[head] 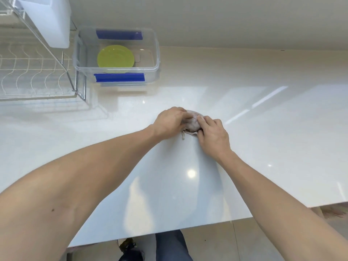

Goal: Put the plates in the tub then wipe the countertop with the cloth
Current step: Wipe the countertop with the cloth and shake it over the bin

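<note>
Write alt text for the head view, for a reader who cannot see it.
Both hands, left hand and right hand, press a bunched cloth on the white countertop. Behind, a yellow-green plate lies in a clear tub beside a wire dish rack.

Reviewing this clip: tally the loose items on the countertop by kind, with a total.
Plates: 1, yellow-green plate lying in the tub; any stacked beneath it cannot be told
Tubs: 1, clear tub with blue clips
Cloths: 1, cloth bunched under the left hand and right hand
Dish racks: 1, wire dish rack
Total: 4

Bright, glary countertop (263,129); wide-angle warp.
</note>
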